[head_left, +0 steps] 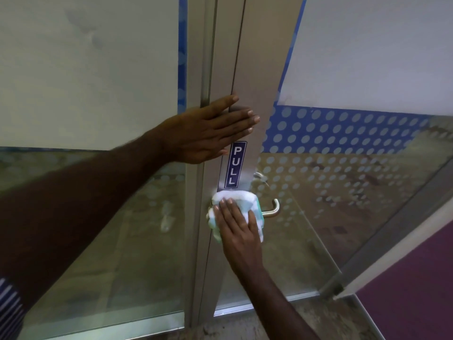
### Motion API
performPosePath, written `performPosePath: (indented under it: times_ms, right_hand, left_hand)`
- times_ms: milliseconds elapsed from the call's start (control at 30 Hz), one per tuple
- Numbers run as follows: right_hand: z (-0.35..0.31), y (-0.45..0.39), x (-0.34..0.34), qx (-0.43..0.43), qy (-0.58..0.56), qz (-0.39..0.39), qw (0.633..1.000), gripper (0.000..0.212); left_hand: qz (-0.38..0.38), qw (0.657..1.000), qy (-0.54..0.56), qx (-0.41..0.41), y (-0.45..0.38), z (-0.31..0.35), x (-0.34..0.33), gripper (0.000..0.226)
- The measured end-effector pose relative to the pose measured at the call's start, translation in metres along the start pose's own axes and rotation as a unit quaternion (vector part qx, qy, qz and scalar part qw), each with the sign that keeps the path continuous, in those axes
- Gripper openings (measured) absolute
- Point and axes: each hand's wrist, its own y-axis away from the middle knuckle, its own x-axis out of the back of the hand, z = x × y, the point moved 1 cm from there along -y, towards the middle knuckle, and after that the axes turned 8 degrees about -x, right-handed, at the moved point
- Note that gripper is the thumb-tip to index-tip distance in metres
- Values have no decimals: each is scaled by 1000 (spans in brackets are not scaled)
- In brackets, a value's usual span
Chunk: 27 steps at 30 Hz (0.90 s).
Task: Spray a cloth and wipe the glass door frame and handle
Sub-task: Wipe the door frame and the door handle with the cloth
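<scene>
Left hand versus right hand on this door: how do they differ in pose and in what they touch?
The left hand lies bare and flat on the door frame, above the PULL sign; the right hand is below the sign. The left holds nothing; the right presses a white cloth against the frame beside the handle. Both have fingers extended, palms toward the door.

Bare forearms; a blue-and-white striped sleeve (pixel 8 307) (only its edge shows) on the left arm
</scene>
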Motion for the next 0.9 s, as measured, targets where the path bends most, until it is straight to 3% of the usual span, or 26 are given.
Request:
performPosePath:
  times_ms: [300,400,533,633,800,900]
  right_hand:
    - [20,-3,21,67,35,-47,996,51]
    - [45,4,29,24,37,-44,998,54]
    - [88,1,39,-31,6,-51,998,42]
    - [63,-12,29,-63,-36,-38,997,39]
    - [0,-26,3,-188,-55,47,980,31]
    - [17,-18,0,-118,-47,42,991,31]
  left_hand:
    - [20,1000,10,9,1,-3,1,65]
    - [13,1000,10,9,0,-2,3,65]
    - [14,1000,-15,1,0,-1,1,68]
    - [19,999,-30,-8,0,-2,3,70]
    - [9,999,-33,-14,0,-3,5,70]
    - [1,1000,-26,-7,1,-3,6,70]
